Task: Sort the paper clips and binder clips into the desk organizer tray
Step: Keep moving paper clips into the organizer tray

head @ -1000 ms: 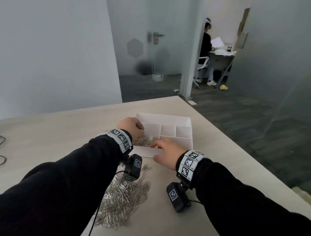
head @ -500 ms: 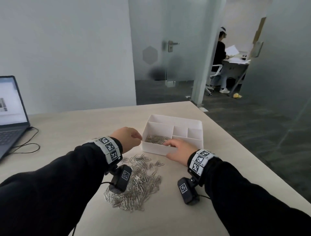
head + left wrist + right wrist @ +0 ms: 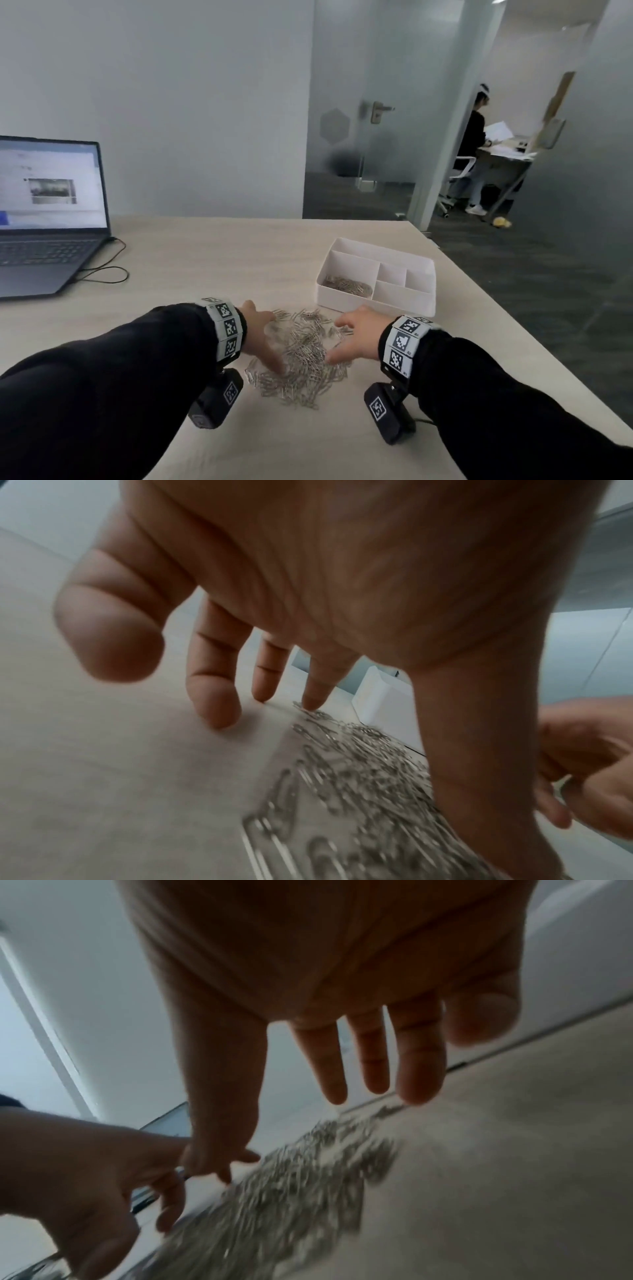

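Observation:
A loose pile of silver paper clips [image 3: 301, 356] lies on the pale table in front of me. My left hand [image 3: 260, 337] sits at the pile's left edge, fingers spread and straight, holding nothing; the left wrist view shows its fingertips [image 3: 214, 704] at the table by the paper clips [image 3: 359, 777]. My right hand [image 3: 356, 337] flanks the pile on the right, also spread and empty, with straight fingers [image 3: 369, 1066] over the paper clips [image 3: 301, 1183]. The white organizer tray [image 3: 342, 299] stands beyond the pile, with paper clips [image 3: 347, 285] in its near-left compartment. No binder clips show.
An open laptop [image 3: 44, 219] with a cable [image 3: 102, 270] stands at the far left of the table. The table's right edge [image 3: 513, 325] drops to dark floor. Behind a glass partition a person [image 3: 474, 154] stands at another desk.
Both hands have pulled back from the tray toward me and now spread open on either side of the loose pile. The head view has risen, showing the laptop.

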### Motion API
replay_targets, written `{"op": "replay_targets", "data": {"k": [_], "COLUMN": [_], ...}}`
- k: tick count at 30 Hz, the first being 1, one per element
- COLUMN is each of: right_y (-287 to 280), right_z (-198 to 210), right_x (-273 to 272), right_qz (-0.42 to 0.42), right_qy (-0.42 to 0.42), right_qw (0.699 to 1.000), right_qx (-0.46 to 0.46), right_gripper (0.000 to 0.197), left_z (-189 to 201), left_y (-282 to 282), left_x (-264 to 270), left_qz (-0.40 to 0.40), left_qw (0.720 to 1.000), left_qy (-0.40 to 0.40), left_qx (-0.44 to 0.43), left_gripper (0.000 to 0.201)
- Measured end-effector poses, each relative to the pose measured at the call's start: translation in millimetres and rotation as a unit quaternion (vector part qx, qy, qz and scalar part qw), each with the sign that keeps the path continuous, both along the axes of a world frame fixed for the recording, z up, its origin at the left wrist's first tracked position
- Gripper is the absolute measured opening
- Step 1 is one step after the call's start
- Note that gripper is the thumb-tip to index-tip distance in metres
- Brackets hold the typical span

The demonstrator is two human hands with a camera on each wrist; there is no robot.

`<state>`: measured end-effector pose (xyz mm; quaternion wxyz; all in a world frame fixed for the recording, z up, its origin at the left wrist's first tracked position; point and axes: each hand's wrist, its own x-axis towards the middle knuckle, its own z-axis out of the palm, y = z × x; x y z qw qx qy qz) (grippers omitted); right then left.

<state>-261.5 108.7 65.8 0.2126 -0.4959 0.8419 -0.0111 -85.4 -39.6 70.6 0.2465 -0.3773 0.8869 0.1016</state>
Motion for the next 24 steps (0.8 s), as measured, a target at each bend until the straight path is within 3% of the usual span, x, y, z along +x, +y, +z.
{"op": "replay_targets", "data": {"k": [3, 8, 24], "right_y": [2, -4, -37], "right_z": [-11, -23, -26], "right_x": [9, 25, 44], "right_qz": [0.022, 0.050, 0.055], "right_qy": [-0.001, 0.000, 0.002], "right_qw": [0.999, 0.998, 0.997], "right_qx": [0.029, 0.025, -0.057], "right_gripper": [0.107, 0.110, 0.030], "left_z": [-6, -9, -12], "left_y": [10, 16, 25], "left_x": [-1, -4, -24], "left_qz": [-0.028, -0.050, -0.136], "left_qw": [1.000, 0.998, 0.986], "left_qy": [0.010, 0.037, 0.088], "left_qx": [-0.003, 0.000, -0.041], "left_gripper": [0.130, 0.117, 0.043]}}
